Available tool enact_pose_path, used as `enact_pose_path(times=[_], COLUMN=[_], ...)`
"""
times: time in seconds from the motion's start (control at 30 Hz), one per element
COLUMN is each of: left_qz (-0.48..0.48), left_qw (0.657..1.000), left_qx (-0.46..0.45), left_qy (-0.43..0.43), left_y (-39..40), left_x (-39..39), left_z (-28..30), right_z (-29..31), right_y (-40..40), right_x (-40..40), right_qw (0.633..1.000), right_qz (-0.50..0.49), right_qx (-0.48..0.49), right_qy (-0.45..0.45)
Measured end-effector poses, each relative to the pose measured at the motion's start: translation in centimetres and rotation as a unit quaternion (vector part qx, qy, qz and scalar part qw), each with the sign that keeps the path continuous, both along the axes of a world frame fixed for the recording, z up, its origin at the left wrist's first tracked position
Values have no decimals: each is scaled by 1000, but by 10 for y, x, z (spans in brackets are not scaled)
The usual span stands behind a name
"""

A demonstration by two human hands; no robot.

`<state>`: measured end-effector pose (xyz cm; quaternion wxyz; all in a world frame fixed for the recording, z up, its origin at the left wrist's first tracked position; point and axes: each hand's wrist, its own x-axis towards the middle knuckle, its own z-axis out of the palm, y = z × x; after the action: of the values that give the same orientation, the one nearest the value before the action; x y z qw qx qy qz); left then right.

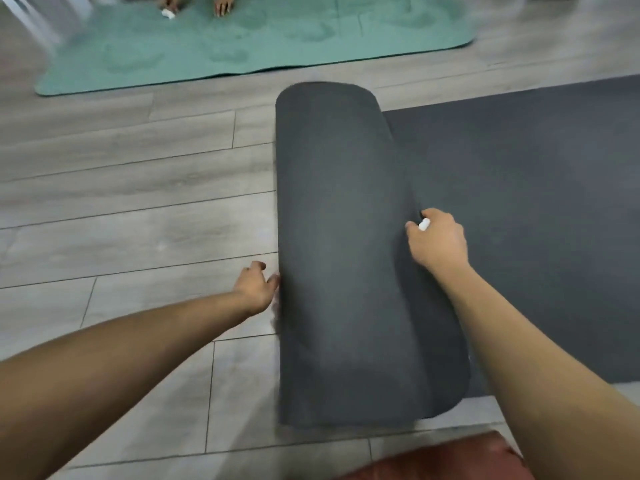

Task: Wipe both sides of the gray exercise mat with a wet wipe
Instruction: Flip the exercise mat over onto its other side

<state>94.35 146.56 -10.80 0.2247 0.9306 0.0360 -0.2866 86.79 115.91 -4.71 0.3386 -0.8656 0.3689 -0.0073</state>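
gray mat point(346, 237) fold between left hand point(256, 285), right hand point(438, 239)

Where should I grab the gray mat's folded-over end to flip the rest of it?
Take the gray mat at the fold's free long edge, where the right hand with the wet wipe already rests. Come from the right: that edge is loose, so a grip fits under it. The left hand steadies the curved side.

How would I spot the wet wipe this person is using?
Find the gray exercise mat on the wood floor, its left end folded over. The right hand rests there, pinching the wet wipe, a small white wad unlike the wipe far off on the green mat.
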Motion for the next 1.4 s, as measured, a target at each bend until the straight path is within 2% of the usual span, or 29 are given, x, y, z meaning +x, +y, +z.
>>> enact_pose_path(times=[0.1,0.23,0.4,0.47,0.6,0.77,0.9,1.13,1.4], left_qz=[39,150,213,232,214,181,177,164,119], left_qw=[989,929,856,839,853,851,847,846,855], left_qx=[-105,-267,-386,-428,-458,-491,-502,-508,-503], left_qy=[98,207,270,243,133,51,23,-1,-42], left_y=[-7,-25,-32,-29,-23,-16,-12,-10,-8], left_x=[-5,-17,-9,0,15,31,35,32,36], left_z=[-20,-33,-13,0,29,70,93,127,172], right_z=[-5,-11,-24,-30,-33,2,26,51,90], right_y=[5,12,30,43,71,72,80,89,91], right_x=[-2,-7,-22,-24,-20,-5,3,2,10], right_qw=[1000,998,997,996,996,994,992,992,984], right_qz=[-15,-46,-56,-64,-78,-85,-66,-61,-54], right_qx=[-20,-32,-46,-52,-44,-52,-71,-48,-49], right_qy=[-4,-9,25,25,6,-50,-75,-100,-161])
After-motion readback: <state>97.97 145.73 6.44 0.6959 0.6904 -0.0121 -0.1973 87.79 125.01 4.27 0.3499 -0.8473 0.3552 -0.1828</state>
